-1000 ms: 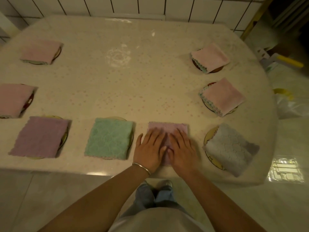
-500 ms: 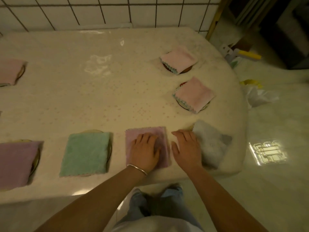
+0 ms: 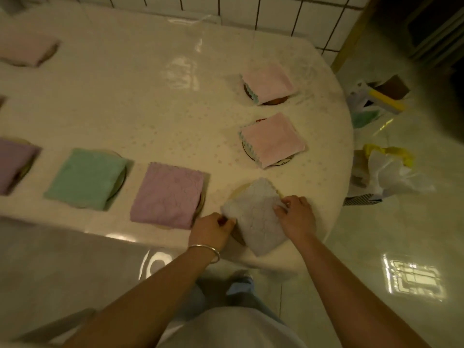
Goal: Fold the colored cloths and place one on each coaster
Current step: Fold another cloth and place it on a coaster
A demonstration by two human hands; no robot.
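A folded grey cloth (image 3: 253,217) lies on a round coaster (image 3: 237,193) near the table's front right edge. My left hand (image 3: 211,231) pinches its left edge, and my right hand (image 3: 296,217) pinches its right edge. Left of it a folded purple cloth (image 3: 167,195) covers another coaster. A green cloth (image 3: 85,178) sits further left, and another purple cloth (image 3: 12,163) lies at the frame's left border. Two pink cloths (image 3: 272,139) (image 3: 267,82) rest on coasters at the right. One more pink cloth (image 3: 25,50) lies far left.
The cream table (image 3: 150,96) ends in a rounded edge just right of my hands. Plastic bags (image 3: 386,172) and a yellow-handled item (image 3: 386,100) lie on the tiled floor at the right. A tiled wall (image 3: 276,13) runs behind the table.
Both hands left the purple cloth and moved right to the grey cloth, which they now pinch at its two sides. The view shifted to the right.
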